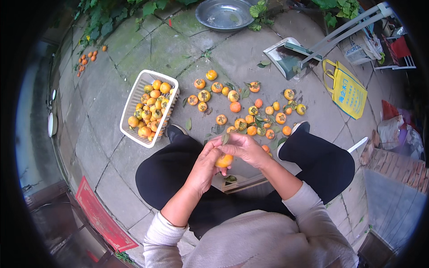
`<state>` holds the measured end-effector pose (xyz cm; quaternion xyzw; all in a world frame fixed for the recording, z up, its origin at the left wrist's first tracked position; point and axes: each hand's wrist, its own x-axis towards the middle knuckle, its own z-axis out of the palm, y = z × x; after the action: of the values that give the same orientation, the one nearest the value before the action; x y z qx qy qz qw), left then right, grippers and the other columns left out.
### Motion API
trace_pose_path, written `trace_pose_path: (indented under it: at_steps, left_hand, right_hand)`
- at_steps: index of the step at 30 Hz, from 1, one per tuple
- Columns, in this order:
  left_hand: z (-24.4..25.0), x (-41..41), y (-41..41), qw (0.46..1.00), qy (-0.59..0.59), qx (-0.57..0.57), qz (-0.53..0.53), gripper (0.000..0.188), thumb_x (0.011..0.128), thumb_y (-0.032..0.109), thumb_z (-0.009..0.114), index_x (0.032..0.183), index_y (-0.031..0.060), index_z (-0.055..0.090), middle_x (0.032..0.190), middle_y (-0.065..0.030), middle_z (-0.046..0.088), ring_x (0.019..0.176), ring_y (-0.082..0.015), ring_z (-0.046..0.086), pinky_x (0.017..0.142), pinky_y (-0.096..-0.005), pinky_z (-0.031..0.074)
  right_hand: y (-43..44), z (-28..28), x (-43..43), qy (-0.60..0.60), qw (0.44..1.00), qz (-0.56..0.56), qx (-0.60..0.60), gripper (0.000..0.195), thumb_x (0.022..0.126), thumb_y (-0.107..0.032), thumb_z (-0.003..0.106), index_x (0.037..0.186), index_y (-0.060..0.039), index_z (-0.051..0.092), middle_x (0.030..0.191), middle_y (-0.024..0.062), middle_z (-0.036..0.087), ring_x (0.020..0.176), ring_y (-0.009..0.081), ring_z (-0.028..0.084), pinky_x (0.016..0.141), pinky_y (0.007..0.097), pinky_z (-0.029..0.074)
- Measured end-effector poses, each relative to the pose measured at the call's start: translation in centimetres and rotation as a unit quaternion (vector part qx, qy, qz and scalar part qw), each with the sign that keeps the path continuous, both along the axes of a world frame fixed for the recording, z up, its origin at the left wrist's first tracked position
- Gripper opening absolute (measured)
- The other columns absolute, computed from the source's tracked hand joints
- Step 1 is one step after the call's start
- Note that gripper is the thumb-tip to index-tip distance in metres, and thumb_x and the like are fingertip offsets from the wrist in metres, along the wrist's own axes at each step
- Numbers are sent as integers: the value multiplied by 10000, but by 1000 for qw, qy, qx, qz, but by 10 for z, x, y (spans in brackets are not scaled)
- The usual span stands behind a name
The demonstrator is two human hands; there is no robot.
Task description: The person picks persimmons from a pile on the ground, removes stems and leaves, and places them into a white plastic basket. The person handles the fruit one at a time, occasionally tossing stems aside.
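My left hand [206, 167] holds an orange persimmon [224, 160] from its left side, above the gap between my knees. The fingers of my right hand [244, 147] meet at the persimmon's top, and a green leaf [225, 138] shows between the two hands. Ahead of my feet, many loose persimmons [235, 107] lie on the paving among scattered leaves. A white plastic basket [124, 115] with slatted sides stands by my left foot, with many persimmons inside. Whether the leaf is attached to the held fruit cannot be told.
A metal basin [225, 15] stands at the far side. Farther right are a long-handled dustpan [285, 62] with a brush, a yellow bag [348, 92] and a white bucket [358, 48]. Small orange fruits [84, 61] lie far left. A red mat [104, 217] lies at lower left.
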<state>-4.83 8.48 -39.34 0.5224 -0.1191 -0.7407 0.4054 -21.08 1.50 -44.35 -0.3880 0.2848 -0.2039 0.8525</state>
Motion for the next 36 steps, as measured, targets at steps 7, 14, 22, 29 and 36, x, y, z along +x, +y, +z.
trace_pose_path:
  at_steps: [7, 14, 22, 29, 36]
  left_hand:
    - [-2, 2, -1, 999, -36, 16, -28, 237, 1022, 260, 501, 1178, 106, 593, 882, -32, 633, 652, -126, 614, 528, -208, 457]
    - [0, 5, -5, 995, -21, 19, 99, 227, 989, 230, 474, 1058, 56, 603, 996, -71, 615, 874, -208, 660, 687, -314, 558]
    - [-6, 0, -3, 996, 20, 32, 75, 341, 1014, 337, 467, 926, 35, 599, 940, -156, 625, 911, -277, 651, 743, -394, 577]
    - [-9, -1, -6, 997, -15, 49, 60, 225, 993, 237, 504, 1018, 32, 594, 935, -150, 648, 855, -244, 663, 706, -366, 580]
    - [-18, -4, 1, 997, -29, 57, 46, 194, 976, 133, 480, 1111, 26, 569, 840, -154, 671, 719, -227, 665, 681, -330, 567]
  right_hand:
    - [-8, -20, 3, -88, 982, -158, 57, 267, 984, -233, 625, 1174, -46, 629, 955, 89, 698, 945, 189, 684, 896, 334, 534]
    - [-8, -133, -18, 422, 852, -32, -308, 435, 902, -280, 696, 1242, -57, 542, 1069, 115, 658, 1015, 282, 641, 895, 457, 515]
    - [96, -269, -98, 554, 410, 450, -569, 315, 949, -196, 519, 1255, -123, 534, 1178, 94, 608, 1142, 243, 558, 912, 444, 446]
    - [74, -271, -103, 534, 581, 396, -470, 406, 848, -271, 676, 1202, -138, 528, 1165, 100, 612, 1087, 271, 587, 871, 424, 465]
    - [32, -229, -84, 343, 929, 90, 110, 424, 828, -265, 690, 1181, -120, 504, 1065, 49, 607, 947, 198, 589, 850, 370, 484]
